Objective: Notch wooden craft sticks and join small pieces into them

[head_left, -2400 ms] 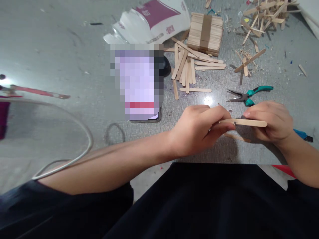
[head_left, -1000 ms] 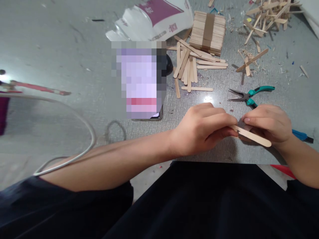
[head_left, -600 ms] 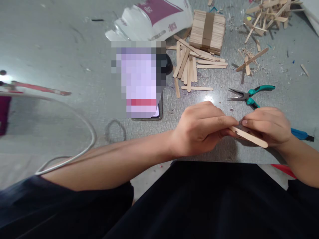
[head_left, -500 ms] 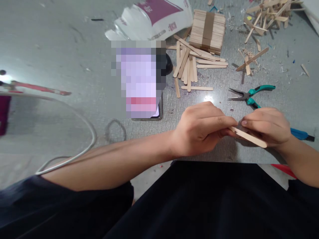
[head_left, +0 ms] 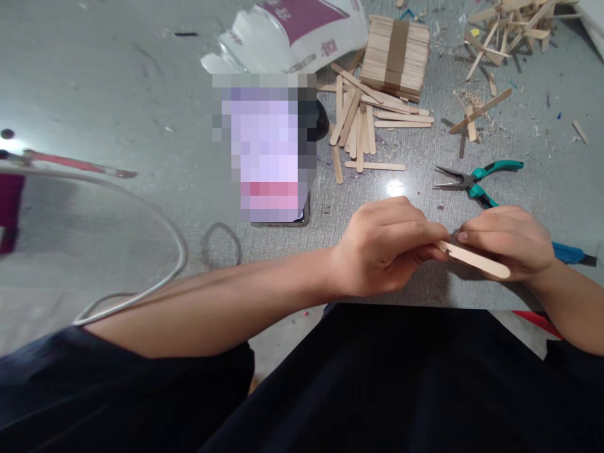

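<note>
My left hand (head_left: 389, 248) is closed, its thumb and fingers pinching one end of a wooden craft stick (head_left: 481, 261). The stick slants down to the right, with a small notch in its edge near my left fingertips. My right hand (head_left: 507, 242) is closed around a blue utility knife (head_left: 569, 253), whose handle end sticks out past the wrist. Most of the knife is hidden by the hand. Between the two hands there is a dark sliver, perhaps the blade, close to the notch. Green-handled needle-nose pliers (head_left: 467, 181) lie spread just beyond my right hand.
Loose craft sticks (head_left: 361, 135) lie beside a banded bundle (head_left: 394, 56) and a white-purple bag (head_left: 302, 38). Joined sticks (head_left: 514, 31) are heaped at back right. A blurred-out phone (head_left: 268, 151), a paintbrush (head_left: 80, 162) and a white cable (head_left: 174, 233) are to the left.
The stick has turned slightly, showing more of its flat face and the notch more plainly. Both hands keep their grip and have barely moved; the view has shifted a little.
</note>
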`<state>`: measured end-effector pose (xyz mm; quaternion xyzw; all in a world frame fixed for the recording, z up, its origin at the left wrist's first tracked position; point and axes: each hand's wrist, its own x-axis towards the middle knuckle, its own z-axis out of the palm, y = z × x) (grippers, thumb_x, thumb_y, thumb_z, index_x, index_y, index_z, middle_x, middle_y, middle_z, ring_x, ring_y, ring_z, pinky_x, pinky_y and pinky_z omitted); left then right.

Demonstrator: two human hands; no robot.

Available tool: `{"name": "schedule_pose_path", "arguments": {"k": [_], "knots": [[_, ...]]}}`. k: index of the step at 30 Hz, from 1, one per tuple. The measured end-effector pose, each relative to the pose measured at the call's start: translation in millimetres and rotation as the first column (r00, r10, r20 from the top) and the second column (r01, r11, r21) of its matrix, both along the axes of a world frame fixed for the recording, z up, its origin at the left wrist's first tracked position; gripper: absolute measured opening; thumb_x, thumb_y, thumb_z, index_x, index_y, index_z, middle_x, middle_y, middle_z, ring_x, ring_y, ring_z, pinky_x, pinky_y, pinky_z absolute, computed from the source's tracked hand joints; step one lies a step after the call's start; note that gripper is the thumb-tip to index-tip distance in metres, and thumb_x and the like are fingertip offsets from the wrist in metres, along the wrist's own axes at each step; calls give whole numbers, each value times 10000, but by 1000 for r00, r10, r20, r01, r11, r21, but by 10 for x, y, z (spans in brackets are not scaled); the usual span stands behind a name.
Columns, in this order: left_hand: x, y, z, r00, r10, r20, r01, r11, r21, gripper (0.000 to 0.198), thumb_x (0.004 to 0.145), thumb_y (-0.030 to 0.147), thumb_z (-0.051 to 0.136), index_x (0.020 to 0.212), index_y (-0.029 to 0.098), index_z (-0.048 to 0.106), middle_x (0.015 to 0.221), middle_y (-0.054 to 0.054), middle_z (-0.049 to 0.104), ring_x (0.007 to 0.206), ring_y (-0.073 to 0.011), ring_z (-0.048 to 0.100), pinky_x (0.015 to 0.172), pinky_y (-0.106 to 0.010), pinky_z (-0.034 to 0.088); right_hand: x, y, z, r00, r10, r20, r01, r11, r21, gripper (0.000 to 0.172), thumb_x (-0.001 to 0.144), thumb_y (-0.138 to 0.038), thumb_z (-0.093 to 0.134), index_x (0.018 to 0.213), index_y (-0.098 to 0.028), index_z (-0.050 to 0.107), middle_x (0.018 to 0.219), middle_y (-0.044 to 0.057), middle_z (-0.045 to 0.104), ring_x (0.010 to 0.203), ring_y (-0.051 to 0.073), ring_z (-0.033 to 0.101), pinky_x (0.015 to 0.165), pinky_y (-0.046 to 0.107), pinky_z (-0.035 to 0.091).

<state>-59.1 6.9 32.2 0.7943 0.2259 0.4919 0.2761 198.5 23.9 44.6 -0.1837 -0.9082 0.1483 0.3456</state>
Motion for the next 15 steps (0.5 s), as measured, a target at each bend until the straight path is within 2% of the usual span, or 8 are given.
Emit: {"name": "schedule_pose_path", "arguments": {"k": [6,10,15], "knots": [[6,-3,-7,1000,-18,13,18,999,30,92,1071,240,682,1064,170,742,783,-27,778,668,-128,729,699,-278,594,8,-19,29,1000,11,27,-11,1000,1,147,960,-213,753,1091,-222,687,848,30,798,668,169,753,573,312,568],[-2,7,-23,996,36,76,-38,999,22,117,1027,238,759,1132,187,759,843,-38,808,737,-138,764,719,-279,617,13,-7,-10,999,-35,-12,35,999,4,145,956,-186,728,1084,-236,680,836,17,783,662,154,735,569,296,570],[-7,16,-28,992,99,73,-101,994,29,149,1011,219,778,1158,194,771,857,-37,809,739,-133,751,700,-268,606,46,-5,-23,999,-31,-17,31,1000,6,138,948,-161,701,1067,-214,656,820,22,772,671,144,731,587,281,565]]}}
